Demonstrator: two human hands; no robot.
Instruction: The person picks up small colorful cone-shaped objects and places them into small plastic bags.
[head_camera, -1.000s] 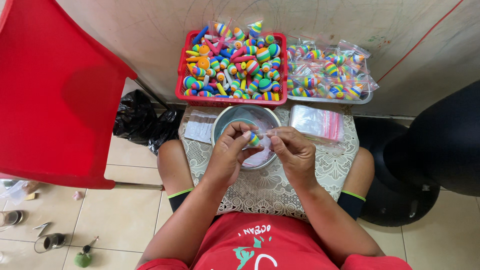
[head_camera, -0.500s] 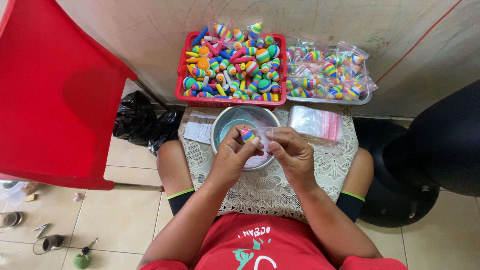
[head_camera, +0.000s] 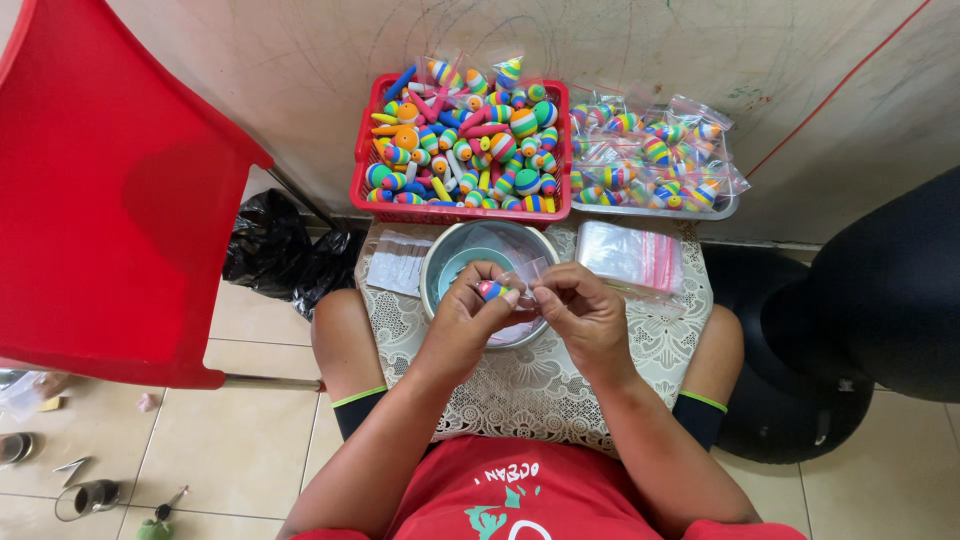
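My left hand (head_camera: 465, 322) pinches a small rainbow-striped top (head_camera: 491, 291) between thumb and fingers. My right hand (head_camera: 583, 315) holds a small clear plastic bag (head_camera: 530, 270) right beside the toy. Both hands hover over a metal bowl (head_camera: 441, 262) that rests on a lace cloth (head_camera: 530, 385) across my lap. Beyond the bowl a red basket (head_camera: 458, 211) is heaped with several striped tops and coloured sticks.
A tray (head_camera: 650, 208) of bagged tops lies right of the basket, against the wall. A stack of empty zip bags (head_camera: 633, 256) sits near my right hand, paper slips (head_camera: 400, 262) near my left. A red plastic chair (head_camera: 110, 190) stands left, a black bag (head_camera: 275, 255) behind it, dark tyres (head_camera: 860, 310) right.
The striped top has shifted slightly left between my fingers and the clear bag has come up beside it. The hands stay over the bowl.
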